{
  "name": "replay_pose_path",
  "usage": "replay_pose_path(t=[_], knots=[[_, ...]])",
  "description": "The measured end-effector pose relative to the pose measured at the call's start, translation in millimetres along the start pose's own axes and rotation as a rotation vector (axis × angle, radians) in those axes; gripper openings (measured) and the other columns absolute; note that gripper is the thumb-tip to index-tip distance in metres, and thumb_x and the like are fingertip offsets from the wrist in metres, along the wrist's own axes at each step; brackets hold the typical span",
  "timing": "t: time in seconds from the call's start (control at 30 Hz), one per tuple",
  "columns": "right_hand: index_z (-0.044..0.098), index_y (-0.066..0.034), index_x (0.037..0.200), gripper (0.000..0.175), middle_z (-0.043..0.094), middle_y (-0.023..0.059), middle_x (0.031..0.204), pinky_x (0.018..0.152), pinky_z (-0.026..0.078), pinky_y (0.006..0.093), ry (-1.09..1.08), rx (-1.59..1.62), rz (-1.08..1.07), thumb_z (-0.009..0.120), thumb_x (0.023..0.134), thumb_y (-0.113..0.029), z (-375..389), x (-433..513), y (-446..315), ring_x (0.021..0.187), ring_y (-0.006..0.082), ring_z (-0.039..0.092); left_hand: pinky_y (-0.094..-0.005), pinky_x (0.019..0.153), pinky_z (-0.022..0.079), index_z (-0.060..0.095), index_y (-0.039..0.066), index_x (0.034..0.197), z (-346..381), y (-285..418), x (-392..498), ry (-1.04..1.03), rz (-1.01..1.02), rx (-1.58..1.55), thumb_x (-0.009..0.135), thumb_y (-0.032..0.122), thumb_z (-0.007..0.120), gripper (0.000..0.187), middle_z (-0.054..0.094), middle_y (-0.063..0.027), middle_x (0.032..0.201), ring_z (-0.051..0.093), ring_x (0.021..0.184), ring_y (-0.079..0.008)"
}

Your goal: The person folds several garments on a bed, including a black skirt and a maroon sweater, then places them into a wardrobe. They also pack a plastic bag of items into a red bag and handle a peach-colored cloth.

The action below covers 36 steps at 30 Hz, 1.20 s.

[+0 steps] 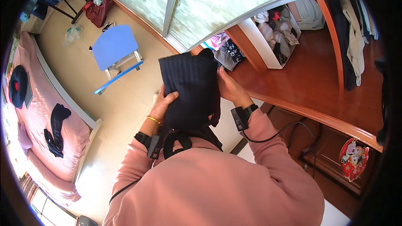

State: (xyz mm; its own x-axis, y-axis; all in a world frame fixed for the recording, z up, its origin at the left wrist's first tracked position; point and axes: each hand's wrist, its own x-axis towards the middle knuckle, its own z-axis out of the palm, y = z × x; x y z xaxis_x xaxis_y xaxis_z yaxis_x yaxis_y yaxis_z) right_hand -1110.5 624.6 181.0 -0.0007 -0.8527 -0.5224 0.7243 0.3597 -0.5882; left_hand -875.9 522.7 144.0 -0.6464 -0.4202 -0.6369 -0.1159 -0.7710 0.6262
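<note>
Between my two hands is a folded dark knit garment (192,91) with a ribbed band along its far edge, held in front of my chest. My left hand (164,103) grips its left side, thumb on top and fingers hidden beneath. At the right side, my right hand (230,86) has its palm against the fabric; its fingers are mostly out of sight behind it. Just beyond lies the open wardrobe (301,78), where a white box (274,64) holds several rolled or bunched clothes. Next to it, a bag with printed writing (234,51) sits by the wooden divider (246,50).
Sliding wardrobe doors (216,3) stand ahead. Clothes hang (353,37) at the far right. A small blue table (114,47) stands on the floor to the left, near a dark red bag (99,11). Dark clothing (56,128) lies on the pink bed (73,138).
</note>
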Motion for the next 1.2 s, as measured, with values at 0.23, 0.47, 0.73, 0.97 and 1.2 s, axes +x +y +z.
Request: replay_pose_path(t=[0.23,0.47,0.73,0.97,1.2], knots=[[0.040,-0.0046,0.135,0.058,0.051,0.0064,0.127,0.099,0.037,0.0345,0.166,-0.319,0.340,0.059,0.084,-0.025,-59.0,27.3,16.2,0.116,0.0187,0.048,-0.0321,0.095,0.043,0.014,-0.006,0.142,3.2,-81.6,47.9,0.158,0.101,0.201,0.074,0.024,0.074,0.095,0.047,-0.0208,0.128,0.051,0.113,-0.0268],[0.046,-0.0048,0.129,0.051,0.055,0.0095,0.121,0.097,0.043,0.0406,0.415,-0.167,0.329,0.061,0.083,-0.018,-120.8,57.6,0.2,0.111,0.0243,0.053,-0.0417,0.104,0.032,0.001,-0.006,0.143,48.7,-153.2,127.2,0.278,0.313,0.382,0.067,0.034,0.079,0.115,0.033,-0.0294,0.132,0.038,0.122,-0.0415],[0.042,-0.0018,0.133,0.061,0.053,0.0124,0.125,0.098,0.041,0.0369,0.920,-0.688,0.027,0.061,0.079,-0.021,-228.8,73.2,-32.8,0.113,0.0284,0.052,-0.0417,0.104,0.032,-0.001,-0.005,0.144,139.0,-195.9,250.8,0.159,0.394,0.272,0.067,0.031,0.079,0.116,0.032,-0.0283,0.132,0.037,0.122,-0.0422],[0.049,0.0021,0.126,0.055,0.056,0.0189,0.122,0.099,0.039,0.0369,1.065,-1.421,-0.167,0.058,0.074,-0.013,-321.3,110.4,-37.4,0.113,0.0319,0.053,-0.0418,0.105,0.031,0.000,-0.006,0.143,160.7,-242.4,325.6,0.051,0.487,0.246,0.067,0.027,0.079,0.115,0.030,-0.0295,0.133,0.035,0.123,-0.0437],[0.060,0.0022,0.114,0.037,0.065,0.0106,0.102,0.087,0.045,0.0316,1.306,-1.590,-0.493,0.054,0.077,-0.002,-386.5,118.3,-66.2,0.094,0.0204,0.060,-0.0400,0.104,0.033,0.002,-0.007,0.142,185.8,-230.7,374.7,-0.101,0.397,0.323,0.067,0.026,0.079,0.113,0.032,-0.0319,0.132,0.036,0.123,-0.0458]])
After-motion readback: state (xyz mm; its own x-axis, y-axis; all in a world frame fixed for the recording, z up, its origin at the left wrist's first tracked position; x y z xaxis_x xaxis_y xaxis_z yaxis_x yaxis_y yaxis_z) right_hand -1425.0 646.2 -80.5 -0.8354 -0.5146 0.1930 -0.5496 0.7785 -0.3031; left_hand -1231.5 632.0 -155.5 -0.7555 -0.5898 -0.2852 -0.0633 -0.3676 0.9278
